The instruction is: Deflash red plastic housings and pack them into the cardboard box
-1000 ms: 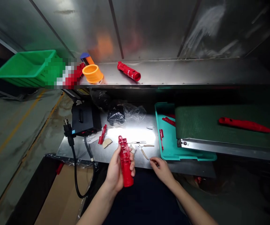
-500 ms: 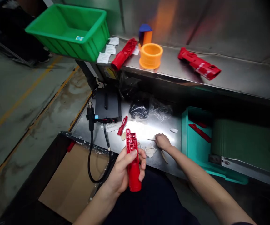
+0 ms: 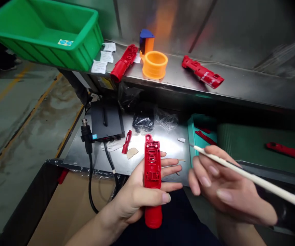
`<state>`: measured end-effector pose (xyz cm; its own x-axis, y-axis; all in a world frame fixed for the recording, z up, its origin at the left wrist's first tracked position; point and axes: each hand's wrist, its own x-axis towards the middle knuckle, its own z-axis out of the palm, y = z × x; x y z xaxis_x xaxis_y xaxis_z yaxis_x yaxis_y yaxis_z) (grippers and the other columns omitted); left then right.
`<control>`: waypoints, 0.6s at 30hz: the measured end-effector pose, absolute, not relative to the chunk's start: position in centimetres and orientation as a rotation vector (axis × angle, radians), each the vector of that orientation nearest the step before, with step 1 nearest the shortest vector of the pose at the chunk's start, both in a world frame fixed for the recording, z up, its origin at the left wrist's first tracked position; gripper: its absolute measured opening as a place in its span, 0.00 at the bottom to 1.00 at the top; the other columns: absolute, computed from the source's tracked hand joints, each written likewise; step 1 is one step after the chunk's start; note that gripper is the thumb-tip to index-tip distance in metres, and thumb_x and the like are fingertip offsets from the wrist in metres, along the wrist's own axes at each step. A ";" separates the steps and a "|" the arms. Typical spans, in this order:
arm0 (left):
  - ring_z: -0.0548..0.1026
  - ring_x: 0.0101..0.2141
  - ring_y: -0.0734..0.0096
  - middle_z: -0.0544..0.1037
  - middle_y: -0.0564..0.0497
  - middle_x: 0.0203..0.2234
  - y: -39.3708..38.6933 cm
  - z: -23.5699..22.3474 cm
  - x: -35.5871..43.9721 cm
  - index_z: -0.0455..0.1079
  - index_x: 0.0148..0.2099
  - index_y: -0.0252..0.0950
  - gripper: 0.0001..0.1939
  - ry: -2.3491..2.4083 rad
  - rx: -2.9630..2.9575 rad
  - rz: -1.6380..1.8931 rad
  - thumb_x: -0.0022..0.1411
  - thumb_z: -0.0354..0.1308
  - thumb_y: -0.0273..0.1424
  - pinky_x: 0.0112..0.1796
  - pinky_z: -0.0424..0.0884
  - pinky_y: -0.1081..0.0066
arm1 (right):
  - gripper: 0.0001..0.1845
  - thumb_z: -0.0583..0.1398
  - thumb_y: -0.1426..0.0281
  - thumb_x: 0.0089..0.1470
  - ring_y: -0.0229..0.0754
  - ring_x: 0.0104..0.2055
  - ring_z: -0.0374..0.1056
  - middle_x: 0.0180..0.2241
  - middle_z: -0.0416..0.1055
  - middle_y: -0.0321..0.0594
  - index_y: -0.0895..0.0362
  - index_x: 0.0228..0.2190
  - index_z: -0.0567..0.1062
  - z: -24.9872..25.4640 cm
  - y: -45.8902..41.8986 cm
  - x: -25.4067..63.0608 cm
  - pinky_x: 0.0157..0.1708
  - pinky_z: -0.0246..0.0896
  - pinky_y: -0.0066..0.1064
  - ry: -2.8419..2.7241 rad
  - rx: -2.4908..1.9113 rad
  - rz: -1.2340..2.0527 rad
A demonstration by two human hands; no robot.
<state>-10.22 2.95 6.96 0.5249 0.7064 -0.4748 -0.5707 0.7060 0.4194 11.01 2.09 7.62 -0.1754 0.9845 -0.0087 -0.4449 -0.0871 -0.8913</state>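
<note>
Right hand (image 3: 229, 191) has lifted a slender cream rod (image 3: 250, 176) in its fingers; left hand (image 3: 134, 194) grips the red plastic housing (image 3: 152, 164).

Listed for you: beyond your fingers (image 3: 173, 167), one brushed-steel wall (image 3: 239, 30) and one steel shelf (image 3: 244, 85); left of them, one stained concrete floor (image 3: 9, 136) with yellow lines (image 3: 22, 126); below them, one steel workbench (image 3: 73, 160).
</note>
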 end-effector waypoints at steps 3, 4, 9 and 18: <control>0.68 0.63 0.44 0.75 0.42 0.60 2.8 8.0 -8.3 0.70 0.57 0.39 0.37 0.622 0.226 0.736 0.45 0.69 0.14 0.56 0.74 0.49 | 0.05 0.66 0.63 0.61 0.38 0.26 0.63 0.25 0.63 0.33 0.49 0.39 0.79 8.8 0.6 10.7 0.27 0.65 0.30 -0.941 -0.824 1.492; 0.72 0.60 0.47 0.77 0.43 0.57 2.8 8.3 -7.6 0.71 0.56 0.39 0.35 0.597 0.236 0.720 0.46 0.68 0.15 0.54 0.75 0.51 | 0.06 0.64 0.62 0.64 0.37 0.25 0.63 0.24 0.64 0.34 0.50 0.38 0.80 8.9 0.3 11.0 0.26 0.64 0.30 -0.964 -0.850 1.503; 0.81 0.35 0.66 0.79 0.55 0.34 2.6 9.7 -4.2 0.69 0.55 0.40 0.32 0.496 0.291 0.661 0.47 0.64 0.15 0.42 0.75 0.64 | 0.16 0.59 0.57 0.68 0.39 0.25 0.72 0.36 0.77 0.42 0.47 0.52 0.79 9.3 -0.5 14.3 0.26 0.71 0.33 -1.113 -0.948 1.563; 0.79 0.52 0.50 0.74 0.42 0.60 1.9 10.9 -0.4 0.64 0.59 0.40 0.36 0.644 0.323 0.556 0.47 0.66 0.17 0.49 0.75 0.58 | 0.12 0.65 0.75 0.61 0.37 0.19 0.73 0.24 0.77 0.32 0.45 0.43 0.80 10.0 -1.2 18.2 0.21 0.70 0.26 -1.183 -1.045 1.443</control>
<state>-0.37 1.89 10.91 0.6622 0.5798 -0.4746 -0.3856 0.8068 0.4476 18.18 -1.16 9.97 -0.1701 0.9846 -0.0407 -0.1531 -0.0672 -0.9859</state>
